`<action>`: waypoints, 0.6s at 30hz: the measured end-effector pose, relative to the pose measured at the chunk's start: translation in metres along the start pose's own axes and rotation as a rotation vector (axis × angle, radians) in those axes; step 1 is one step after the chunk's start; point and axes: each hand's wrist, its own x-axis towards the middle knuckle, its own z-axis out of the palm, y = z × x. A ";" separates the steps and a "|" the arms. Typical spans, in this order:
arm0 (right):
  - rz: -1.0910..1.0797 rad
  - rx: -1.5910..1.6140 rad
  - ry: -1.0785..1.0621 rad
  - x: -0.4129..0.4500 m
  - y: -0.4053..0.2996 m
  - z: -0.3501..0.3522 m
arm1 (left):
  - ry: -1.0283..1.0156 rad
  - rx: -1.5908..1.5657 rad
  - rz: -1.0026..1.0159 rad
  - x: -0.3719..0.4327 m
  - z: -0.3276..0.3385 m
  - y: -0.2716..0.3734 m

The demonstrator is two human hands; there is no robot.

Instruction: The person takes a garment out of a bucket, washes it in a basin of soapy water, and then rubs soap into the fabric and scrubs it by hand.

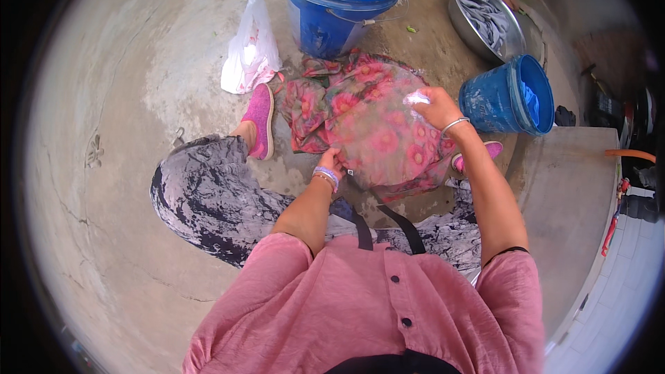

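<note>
A wet, pink-and-green floral cloth [382, 137] lies spread on the concrete between my feet, bunched at its far left. My left hand [331, 164] pinches its near left edge, close to a small tag. Above the cloth's right side, my right hand [439, 109] is closed around a bright white substance [417, 98]. It looks like powder or foam; overexposure hides which. A whitish film covers much of the fabric's middle.
Beyond the cloth stands a large blue bucket [343, 5] holding clothes. A white plastic bag [252, 44] sits left of it. At right are a metal basin [488, 15] with grey laundry, a tilted smaller blue bucket [504, 94] and a concrete ledge [563, 182].
</note>
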 end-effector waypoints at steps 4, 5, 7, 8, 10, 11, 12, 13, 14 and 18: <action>-0.092 -0.073 -0.054 0.022 -0.017 0.016 | 0.011 -0.119 0.051 -0.012 0.012 0.002; -0.230 -0.229 -0.199 0.031 -0.027 0.028 | 0.013 -0.053 0.020 0.012 -0.012 0.004; -0.199 -0.142 -0.193 0.038 -0.040 0.036 | 0.011 0.010 -0.026 0.023 -0.021 0.003; -0.161 -0.148 -0.104 0.043 -0.046 0.040 | 0.140 0.129 0.008 0.025 -0.027 -0.004; -0.122 -0.151 -0.019 0.045 -0.046 0.048 | 0.178 0.394 0.034 0.026 -0.036 -0.003; -0.178 -0.159 -0.168 0.047 -0.043 0.056 | 0.185 0.386 0.037 0.024 -0.042 -0.005; -0.210 -0.176 -0.296 0.048 -0.031 0.053 | 0.187 0.403 0.002 0.013 -0.026 -0.009; -0.218 -0.175 -0.304 0.051 -0.034 0.054 | 0.209 0.399 -0.015 -0.002 -0.024 -0.009; -0.139 -0.067 -0.171 0.054 -0.037 0.056 | 0.204 0.393 -0.036 0.001 -0.032 -0.010; -0.167 -0.059 -0.218 0.064 -0.004 0.056 | 0.362 0.638 -0.040 -0.010 -0.015 0.001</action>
